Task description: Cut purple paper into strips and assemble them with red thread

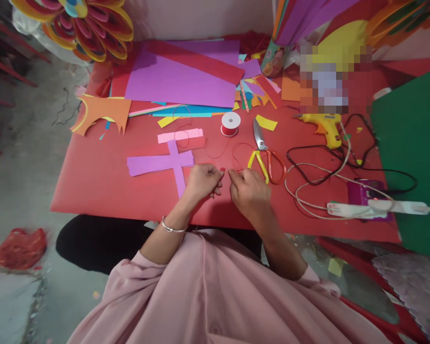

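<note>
My left hand (202, 180) is pinched closed on a small red bit at its fingertips, just right of a purple paper cross (166, 163) lying on the red sheet (103, 177). My right hand (248, 188) is pinched on thin red thread (236, 150) that loops back toward a white spool of red thread (231, 123). The two hands' fingertips sit a few centimetres apart. Scissors (267, 157) with yellow and orange handles lie right beside my right hand. A pink paper strip (180, 135) lies above the cross.
Purple and red paper sheets (181, 79) and coloured scraps lie at the back. A yellow glue gun (326, 126) with black and white cords (329, 179) and a white power strip (376, 208) are at the right, beside a green sheet (412, 157). An orange cut-out (103, 112) is at left.
</note>
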A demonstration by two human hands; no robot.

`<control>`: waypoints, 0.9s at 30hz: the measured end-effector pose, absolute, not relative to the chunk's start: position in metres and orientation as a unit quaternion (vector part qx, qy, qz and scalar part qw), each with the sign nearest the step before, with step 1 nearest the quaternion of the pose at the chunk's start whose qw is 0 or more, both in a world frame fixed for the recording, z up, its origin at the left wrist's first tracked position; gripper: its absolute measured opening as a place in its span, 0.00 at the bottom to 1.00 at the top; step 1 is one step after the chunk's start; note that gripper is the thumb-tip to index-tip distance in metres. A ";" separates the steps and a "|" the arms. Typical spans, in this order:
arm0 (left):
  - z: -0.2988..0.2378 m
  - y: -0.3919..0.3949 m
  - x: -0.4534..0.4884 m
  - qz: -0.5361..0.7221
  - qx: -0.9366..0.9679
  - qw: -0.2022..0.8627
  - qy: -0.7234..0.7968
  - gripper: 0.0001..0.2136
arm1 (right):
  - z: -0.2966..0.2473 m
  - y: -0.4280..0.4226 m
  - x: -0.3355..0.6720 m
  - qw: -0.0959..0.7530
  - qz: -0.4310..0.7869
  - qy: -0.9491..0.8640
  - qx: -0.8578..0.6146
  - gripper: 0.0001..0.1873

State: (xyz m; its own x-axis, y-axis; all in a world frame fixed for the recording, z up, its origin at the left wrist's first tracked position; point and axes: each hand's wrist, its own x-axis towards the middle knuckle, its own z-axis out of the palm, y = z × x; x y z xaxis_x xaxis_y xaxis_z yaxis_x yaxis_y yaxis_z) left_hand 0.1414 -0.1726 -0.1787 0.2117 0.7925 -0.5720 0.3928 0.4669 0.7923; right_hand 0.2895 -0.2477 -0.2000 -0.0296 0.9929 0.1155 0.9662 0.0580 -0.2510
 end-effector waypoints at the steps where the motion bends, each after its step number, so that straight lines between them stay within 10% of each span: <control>1: -0.179 -0.172 0.141 0.165 0.490 0.607 0.604 0.14 | -0.200 -0.248 0.289 0.138 0.051 -0.715 -0.683 0.22; 15: -0.180 -0.178 0.125 0.195 0.482 0.615 0.593 0.14 | -0.199 -0.243 0.288 0.101 0.047 -0.715 -0.690 0.21; 27: -0.172 -0.187 0.127 0.231 0.427 0.687 0.541 0.11 | -0.196 -0.248 0.288 0.300 0.095 -0.714 -0.626 0.17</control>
State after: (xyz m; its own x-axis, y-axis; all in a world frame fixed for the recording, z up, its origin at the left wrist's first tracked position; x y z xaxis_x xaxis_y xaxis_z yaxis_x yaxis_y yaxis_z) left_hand 0.1272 -0.1868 -0.1718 0.3091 0.7788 -0.5459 0.1445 0.5289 0.8363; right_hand 0.2879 -0.2479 -0.1962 -0.0370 0.9503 0.3093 0.8367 0.1987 -0.5104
